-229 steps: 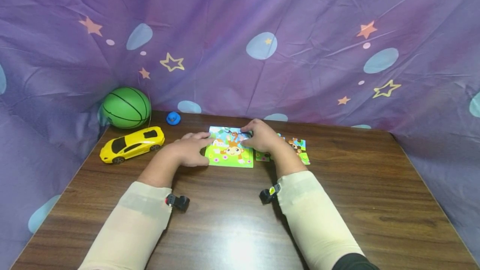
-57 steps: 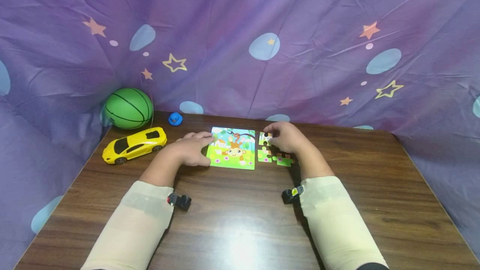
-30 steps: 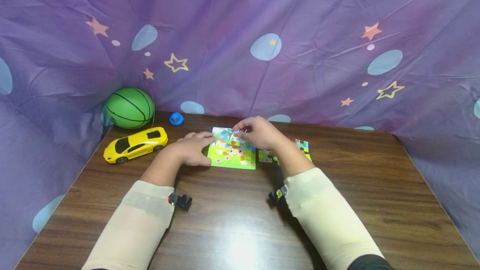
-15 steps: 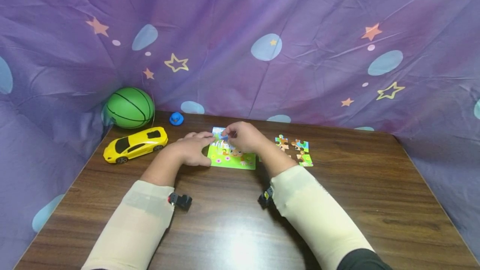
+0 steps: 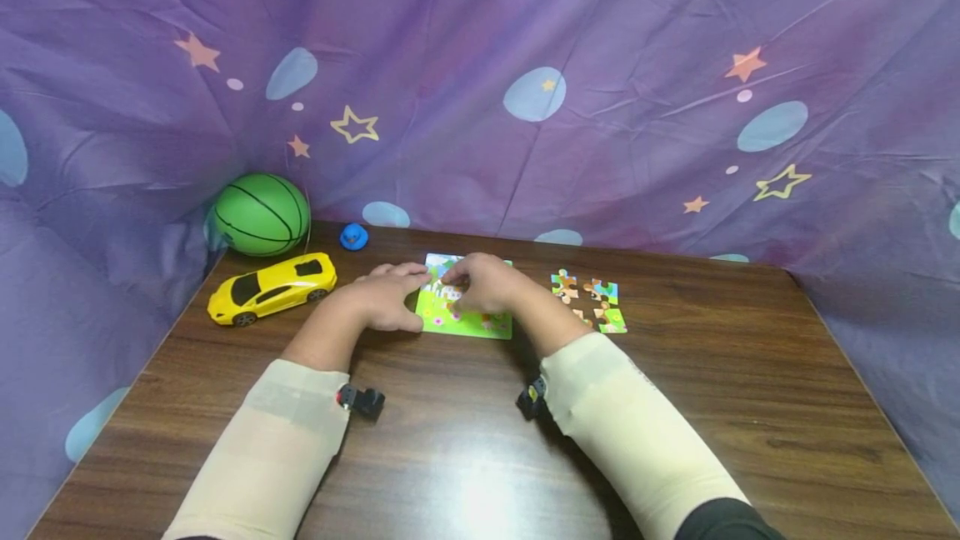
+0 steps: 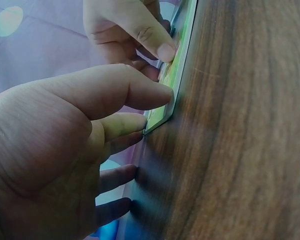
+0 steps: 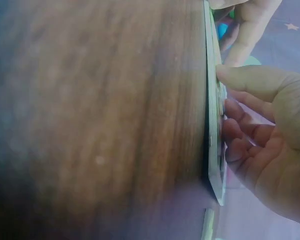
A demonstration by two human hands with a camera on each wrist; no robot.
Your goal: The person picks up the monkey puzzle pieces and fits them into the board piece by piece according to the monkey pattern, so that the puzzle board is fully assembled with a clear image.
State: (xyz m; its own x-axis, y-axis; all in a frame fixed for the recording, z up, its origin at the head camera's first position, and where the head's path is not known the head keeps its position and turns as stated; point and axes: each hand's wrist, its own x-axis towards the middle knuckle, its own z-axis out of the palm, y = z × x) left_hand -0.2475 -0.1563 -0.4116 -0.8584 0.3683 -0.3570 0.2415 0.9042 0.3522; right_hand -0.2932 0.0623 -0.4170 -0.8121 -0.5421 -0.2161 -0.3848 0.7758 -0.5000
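Note:
A square jigsaw board [image 5: 468, 328] with a green meadow and blue sky picture lies flat on the table. At its left edge rests my left hand [image 5: 386, 300], thumb and index fingertip touching the rim, the other fingers loosely spread on the table. Over the board's middle, my right hand [image 5: 491, 283] pinches a small jigsaw piece [image 5: 444, 291] between thumb and fingers, low on the left part of the picture. Much of the board is hidden beneath that hand. In the right wrist view, the right thumb [image 7: 240, 77] presses close on the board's top face.
Several loose jigsaw pieces [image 5: 604, 292] lie to the right of the board, partly behind the right forearm. A yellow toy car [image 5: 272, 288], a green ball [image 5: 262, 215] and a small blue rubber duck [image 5: 354, 237] stand at the back left. A purple curtain [image 5: 637, 40] borders the table.
My right hand took a jigsaw piece from the loose group and carried it left onto the board, then shifted slightly down. The left hand has stayed at the board's left edge.

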